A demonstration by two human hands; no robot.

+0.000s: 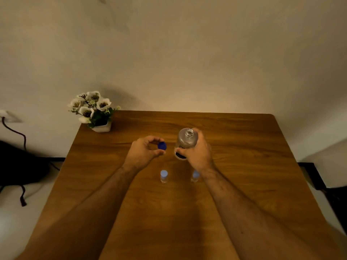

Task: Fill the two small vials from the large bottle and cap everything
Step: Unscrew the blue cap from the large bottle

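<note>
My right hand (197, 152) grips the large clear bottle (185, 141) around its body; its neck is uncapped and the bottle stands upright on the wooden table (244, 147). My left hand (144, 152) pinches the dark blue cap (162, 146) between thumb and fingers, just left of the bottle. Two small vials with pale blue caps stand nearer to me: the left vial (164, 176) is in plain sight, the right vial (195, 175) is partly hidden behind my right wrist.
A white pot of artificial white flowers (93, 111) stands on the table's far left corner. A dark bag (18, 166) and a cable (15, 132) lie off the table's left side. A wall rises right behind the table's far edge.
</note>
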